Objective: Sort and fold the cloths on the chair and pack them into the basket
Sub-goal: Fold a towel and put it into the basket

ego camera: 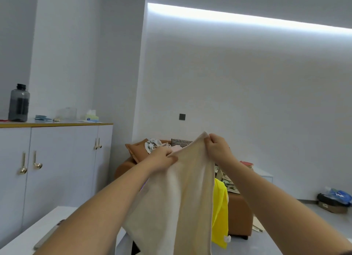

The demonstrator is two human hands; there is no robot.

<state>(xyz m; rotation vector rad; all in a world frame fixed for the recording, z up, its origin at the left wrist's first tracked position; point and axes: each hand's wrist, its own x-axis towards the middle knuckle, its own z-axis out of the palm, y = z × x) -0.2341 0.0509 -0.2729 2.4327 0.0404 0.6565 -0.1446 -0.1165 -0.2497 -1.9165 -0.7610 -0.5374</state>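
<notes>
I hold a beige cloth (182,197) up in front of me, hanging down. My left hand (163,157) pinches its upper left edge and my right hand (219,146) pinches its top corner, slightly higher. Behind it stands the brown chair (240,214), largely hidden by the cloth. A yellow cloth (220,212) hangs over the chair's front. More cloths, one patterned white and grey (152,145) and one black-and-white check (181,142), lie piled at the chair's back next to a brown cushion (137,150). No basket is in view.
A white cabinet (57,159) stands at the left with a dark water bottle (19,104) and a tissue box (91,115) on top. A white table (28,233) is at the lower left. A cardboard box with bags (333,201) sits on the floor, far right.
</notes>
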